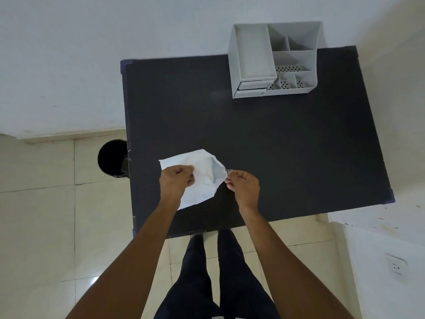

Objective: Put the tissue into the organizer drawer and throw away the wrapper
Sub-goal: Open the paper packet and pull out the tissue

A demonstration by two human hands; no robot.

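A white, crumpled tissue (202, 178) lies over the near left part of the black table (276, 146). My left hand (176, 180) pinches the tissue's left side. My right hand (243, 186) pinches a thin clear wrapper (227, 173) at the tissue's right edge; the wrapper is barely visible. A grey organizer (273, 59) stands at the table's far right, with open compartments on top and a small drawer (251, 86) at its front left, which looks slightly pulled out.
A black round bin (112, 157) stands on the tiled floor against the table's left edge. A white wall runs behind the table. A white cabinet with a socket (396, 267) stands to the right. My legs are below the table's near edge.
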